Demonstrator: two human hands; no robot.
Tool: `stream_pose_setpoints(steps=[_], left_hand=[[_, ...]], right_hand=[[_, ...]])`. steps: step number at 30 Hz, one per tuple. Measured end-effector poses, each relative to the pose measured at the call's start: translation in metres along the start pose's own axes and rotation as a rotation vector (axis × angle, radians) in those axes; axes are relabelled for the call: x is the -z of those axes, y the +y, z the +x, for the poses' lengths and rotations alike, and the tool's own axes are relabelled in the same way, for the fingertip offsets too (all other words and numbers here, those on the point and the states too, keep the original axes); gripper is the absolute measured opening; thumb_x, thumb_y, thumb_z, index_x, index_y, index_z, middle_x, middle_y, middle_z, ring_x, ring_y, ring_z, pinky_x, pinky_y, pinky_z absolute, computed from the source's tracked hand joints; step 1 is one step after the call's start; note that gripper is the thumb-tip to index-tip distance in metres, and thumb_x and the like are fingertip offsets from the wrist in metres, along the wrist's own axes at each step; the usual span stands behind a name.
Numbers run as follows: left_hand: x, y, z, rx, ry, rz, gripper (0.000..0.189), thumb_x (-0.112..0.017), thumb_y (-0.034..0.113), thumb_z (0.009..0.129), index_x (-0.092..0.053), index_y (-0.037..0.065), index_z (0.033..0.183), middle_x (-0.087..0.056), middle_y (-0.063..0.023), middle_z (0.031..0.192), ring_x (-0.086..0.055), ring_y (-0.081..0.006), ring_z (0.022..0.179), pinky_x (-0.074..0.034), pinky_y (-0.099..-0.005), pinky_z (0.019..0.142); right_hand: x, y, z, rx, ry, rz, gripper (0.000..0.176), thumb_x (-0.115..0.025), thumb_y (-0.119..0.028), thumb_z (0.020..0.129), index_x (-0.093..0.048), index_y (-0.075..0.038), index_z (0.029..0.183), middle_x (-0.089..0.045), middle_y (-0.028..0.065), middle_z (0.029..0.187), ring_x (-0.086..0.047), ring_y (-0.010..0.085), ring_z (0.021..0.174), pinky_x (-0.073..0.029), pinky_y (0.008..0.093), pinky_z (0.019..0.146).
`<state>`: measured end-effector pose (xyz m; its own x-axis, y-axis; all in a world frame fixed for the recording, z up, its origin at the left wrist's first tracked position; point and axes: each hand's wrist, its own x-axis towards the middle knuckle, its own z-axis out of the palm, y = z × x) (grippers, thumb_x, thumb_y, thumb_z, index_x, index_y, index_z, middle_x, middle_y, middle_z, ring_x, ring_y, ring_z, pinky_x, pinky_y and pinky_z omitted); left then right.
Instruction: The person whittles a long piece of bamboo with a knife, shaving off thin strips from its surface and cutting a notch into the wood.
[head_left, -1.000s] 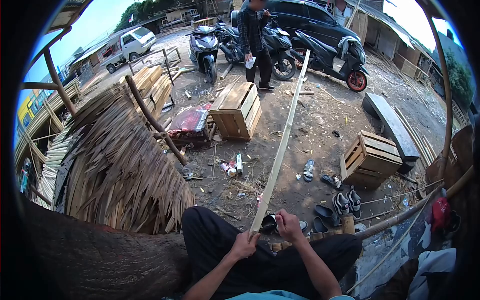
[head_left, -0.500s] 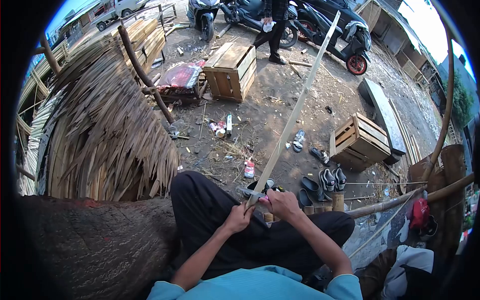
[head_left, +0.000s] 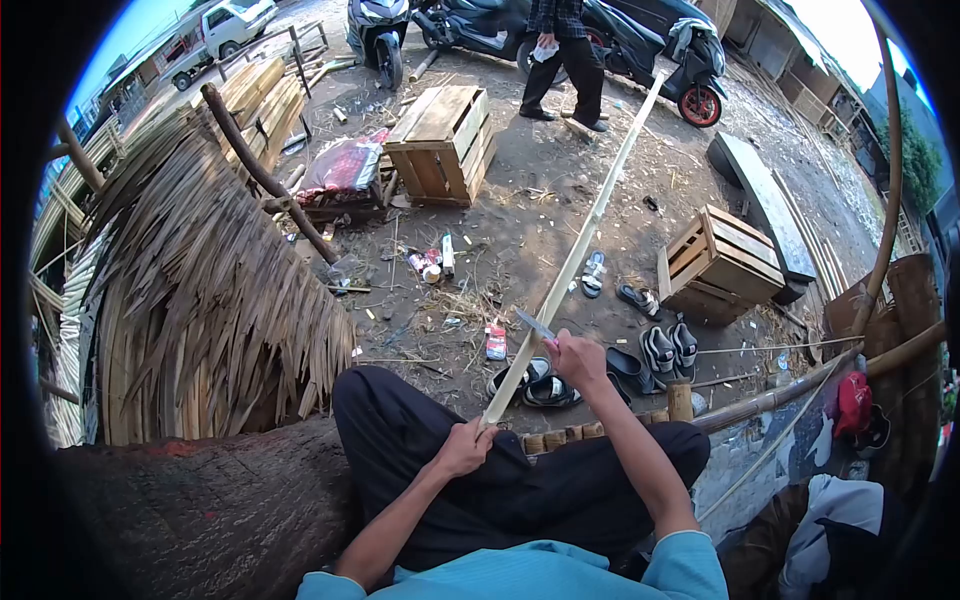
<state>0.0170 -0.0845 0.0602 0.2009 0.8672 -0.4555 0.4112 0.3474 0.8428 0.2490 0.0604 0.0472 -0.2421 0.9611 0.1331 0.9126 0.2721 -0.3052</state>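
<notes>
Left hand (head_left: 464, 448) clamped on pale strip (head_left: 574, 262), right hand (head_left: 580, 362) gripping knife (head_left: 534, 324), red packet (head_left: 496, 342) (lettering too small)

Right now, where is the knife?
In the head view, the knife is near the centre, in the right hand, its blade across the long pale strip. It is farther along the strip than the left hand.

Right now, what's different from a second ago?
The right grip and its knife moved forward along the pale strip, away from the left grip. The standing person stepped right, farther from the nearby crate. The left grip still holds the strip's near end, and the crate stayed put.
</notes>
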Motion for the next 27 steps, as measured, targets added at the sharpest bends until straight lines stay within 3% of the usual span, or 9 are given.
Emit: stream_pose_setpoints(steps=[4, 7, 12, 15, 16, 20, 23, 25, 27], left_hand=[[0.000, -0.008, -0.002, -0.033, -0.005, -0.036, 0.021, -0.054, 0.019, 0.095, -0.056, -0.002, 0.090, -0.058, -0.0044, 0.061, -0.055, -0.0117, 0.051, -0.045, -0.0300, 0.051], [0.004, 0.003, -0.007, 0.003, -0.021, -0.050, 0.020, -0.053, 0.018, 0.096, -0.056, -0.001, 0.089, -0.056, -0.0019, 0.061, -0.055, -0.0086, 0.050, -0.044, -0.0277, 0.048], [0.000, -0.005, -0.004, -0.022, -0.023, -0.017, 0.021, -0.053, 0.021, 0.098, -0.054, 0.002, 0.089, -0.053, 0.0008, 0.061, -0.050, -0.0057, 0.047, -0.041, -0.0246, 0.041], [0.000, -0.005, 0.003, 0.003, -0.049, -0.040, 0.021, -0.053, 0.022, 0.098, -0.053, 0.003, 0.088, -0.049, 0.0017, 0.061, -0.049, -0.0048, 0.047, -0.039, -0.0237, 0.040], [0.001, -0.007, 0.011, -0.009, -0.048, -0.028, 0.021, -0.053, 0.022, 0.098, -0.053, 0.004, 0.088, -0.049, 0.0019, 0.060, -0.049, -0.0047, 0.047, -0.039, -0.0235, 0.040], [-0.005, 0.003, 0.011, 0.010, -0.029, 0.049, 0.020, -0.053, 0.021, 0.098, -0.053, 0.003, 0.089, -0.049, 0.0020, 0.060, -0.048, -0.0052, 0.045, -0.038, -0.0244, 0.038], [-0.005, -0.015, 0.006, -0.039, -0.045, 0.022, 0.018, -0.052, 0.019, 0.098, -0.054, 0.002, 0.090, -0.049, 0.0016, 0.060, -0.048, -0.0054, 0.045, -0.038, -0.0243, 0.038], [0.000, -0.015, 0.013, -0.023, -0.038, 0.085, 0.019, -0.054, 0.019, 0.097, -0.057, 0.001, 0.090, -0.053, 0.0005, 0.059, -0.052, -0.0069, 0.047, -0.042, -0.0250, 0.042], [-0.002, -0.010, 0.016, -0.026, -0.024, 0.091, 0.020, -0.055, 0.019, 0.096, -0.058, 0.001, 0.089, -0.054, -0.0002, 0.058, -0.055, -0.0077, 0.048, -0.044, -0.0255, 0.044]], right_hand=[[0.010, -0.007, -0.011, 0.305, -0.128, 0.059, 0.041, -0.049, -0.044, 0.094, -0.055, -0.008, 0.076, -0.060, 0.0165, 0.057, -0.062, 0.0364, 0.052, -0.047, 0.0462, 0.046], [0.006, 0.027, 0.014, 0.098, 0.160, 0.087, 0.042, -0.050, -0.045, 0.093, -0.052, -0.008, 0.072, -0.057, 0.0145, 0.053, -0.062, 0.0352, 0.052, -0.046, 0.0445, 0.045], [0.018, 0.013, -0.004, 0.347, 0.070, 0.055, 0.040, -0.054, -0.046, 0.090, -0.054, -0.009, 0.075, -0.058, 0.0123, 0.052, -0.062, 0.0305, 0.049, -0.045, 0.0408, 0.040], [0.006, 0.052, 0.023, 0.139, 0.317, -0.030, 0.042, -0.052, -0.047, 0.092, -0.054, -0.008, 0.077, -0.058, 0.0124, 0.052, -0.062, 0.0299, 0.049, -0.044, 0.0410, 0.040], [-0.006, 0.048, 0.023, 0.029, 0.300, 0.011, 0.043, -0.051, -0.047, 0.092, -0.055, -0.008, 0.076, -0.058, 0.0124, 0.052, -0.063, 0.0305, 0.050, -0.045, 0.0412, 0.041], [0.007, 0.015, -0.002, 0.306, 0.107, 0.118, 0.045, -0.054, -0.050, 0.090, -0.058, -0.010, 0.070, -0.059, 0.0121, 0.054, -0.062, 0.0312, 0.050, -0.046, 0.0409, 0.044], [0.008, 0.054, 0.016, 0.008, 0.256, 0.076, 0.046, -0.054, -0.051, 0.089, -0.059, -0.009, 0.070, -0.059, 0.0118, 0.054, -0.063, 0.0322, 0.052, -0.048, 0.0423, 0.047], [0.005, 0.040, 0.010, 0.018, 0.226, 0.145, 0.045, -0.054, -0.050, 0.089, -0.059, -0.009, 0.071, -0.060, 0.0116, 0.054, -0.063, 0.0317, 0.052, -0.048, 0.0422, 0.047], [0.010, 0.026, 0.001, 0.221, 0.169, 0.166, 0.045, -0.054, -0.050, 0.090, -0.057, -0.009, 0.072, -0.060, 0.0112, 0.056, -0.063, 0.0310, 0.052, -0.047, 0.0427, 0.045]])
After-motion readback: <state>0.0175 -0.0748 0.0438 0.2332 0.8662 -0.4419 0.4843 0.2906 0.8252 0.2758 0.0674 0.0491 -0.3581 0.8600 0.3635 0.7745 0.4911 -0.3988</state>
